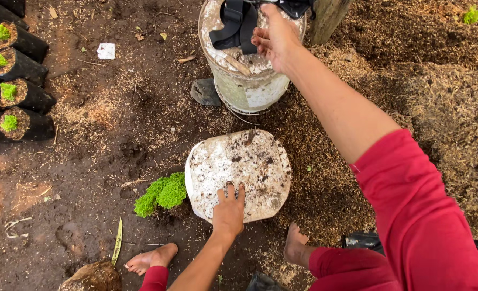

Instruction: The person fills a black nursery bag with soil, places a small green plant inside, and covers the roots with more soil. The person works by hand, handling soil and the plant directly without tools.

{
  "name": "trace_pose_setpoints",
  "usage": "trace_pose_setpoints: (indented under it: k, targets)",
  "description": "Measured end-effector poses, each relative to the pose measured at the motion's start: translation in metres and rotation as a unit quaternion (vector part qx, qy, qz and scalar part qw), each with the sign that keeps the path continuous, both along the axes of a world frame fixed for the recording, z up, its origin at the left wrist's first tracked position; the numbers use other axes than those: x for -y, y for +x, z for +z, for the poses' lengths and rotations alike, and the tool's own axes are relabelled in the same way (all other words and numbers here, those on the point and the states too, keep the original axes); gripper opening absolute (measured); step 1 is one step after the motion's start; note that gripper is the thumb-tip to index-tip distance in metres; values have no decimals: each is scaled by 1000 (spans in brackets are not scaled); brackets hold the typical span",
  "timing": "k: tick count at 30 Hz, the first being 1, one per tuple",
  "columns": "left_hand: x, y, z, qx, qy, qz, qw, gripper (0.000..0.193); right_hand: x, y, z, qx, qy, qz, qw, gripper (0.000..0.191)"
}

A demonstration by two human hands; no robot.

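on the soil, left hand [228, 211] flat on one lid [239, 173], right hand [274, 37] loosely open over one bucket [247, 81].

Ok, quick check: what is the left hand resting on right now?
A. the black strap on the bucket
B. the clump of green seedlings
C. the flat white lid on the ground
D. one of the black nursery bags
C: the left hand lies palm down, fingers spread, on the near edge of the dirty white lid, while the green seedlings sit apart to its left.
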State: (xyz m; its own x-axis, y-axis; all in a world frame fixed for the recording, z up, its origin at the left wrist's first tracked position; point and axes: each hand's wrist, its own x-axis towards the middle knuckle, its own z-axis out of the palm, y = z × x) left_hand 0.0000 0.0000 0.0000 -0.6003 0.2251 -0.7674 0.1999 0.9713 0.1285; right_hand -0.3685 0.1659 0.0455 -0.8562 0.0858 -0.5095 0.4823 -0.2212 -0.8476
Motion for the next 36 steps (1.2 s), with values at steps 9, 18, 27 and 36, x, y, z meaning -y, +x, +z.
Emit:
trace_pose_setpoints:
  k: [9, 18, 27, 36]
  targets:
    - [-19, 136, -23, -42, 8, 13, 999, 102, -20, 348, 47, 0, 84, 113, 990, 49]
    - [7, 203, -33, -82, 46, 39, 995, 98, -26, 580, 61, 132, 379, 435, 806, 56]
    - [19, 246, -9, -75, 36, 37, 996, 105, -26, 610, 6, 109, 437, 404, 796, 77]
    - [27, 242, -12, -52, 28, 57, 997, 107, 9, 608, 12, 157, 400, 455, 780, 78]
